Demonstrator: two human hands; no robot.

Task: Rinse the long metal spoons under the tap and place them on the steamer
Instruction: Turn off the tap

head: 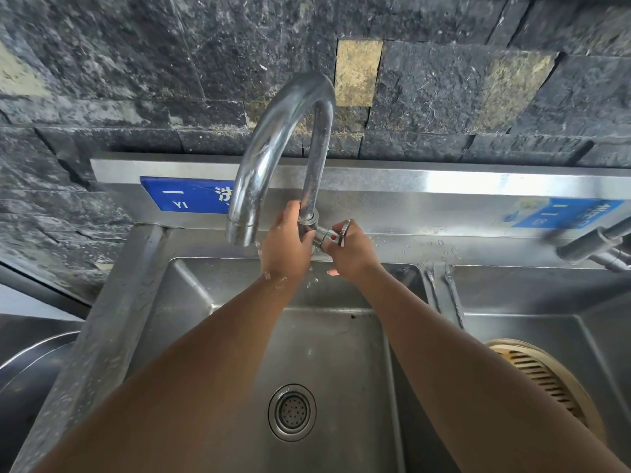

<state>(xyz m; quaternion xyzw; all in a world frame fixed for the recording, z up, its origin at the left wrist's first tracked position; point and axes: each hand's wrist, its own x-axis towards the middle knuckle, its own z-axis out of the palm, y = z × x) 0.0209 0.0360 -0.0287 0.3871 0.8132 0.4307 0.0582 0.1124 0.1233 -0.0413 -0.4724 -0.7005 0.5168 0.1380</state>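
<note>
A tall curved chrome tap (273, 138) rises from the back ledge of the steel sink (191, 288). My left hand (283, 247) grips the base of the tap's upright pipe. My right hand (351, 250) is closed on the tap handle (343, 230), a flat metal lever sticking out to the right. A few drops fall below the spout; no steady stream shows. A round bamboo steamer (546, 380) sits in the right basin, partly hidden by my right forearm. No spoons are in view.
The left basin holds only its round drain strainer (292, 412). A second tap (594, 244) juts in at the right edge. Blue labels are stuck on the steel backsplash. A large metal bowl (24, 370) sits at the far left. A dark stone wall stands behind.
</note>
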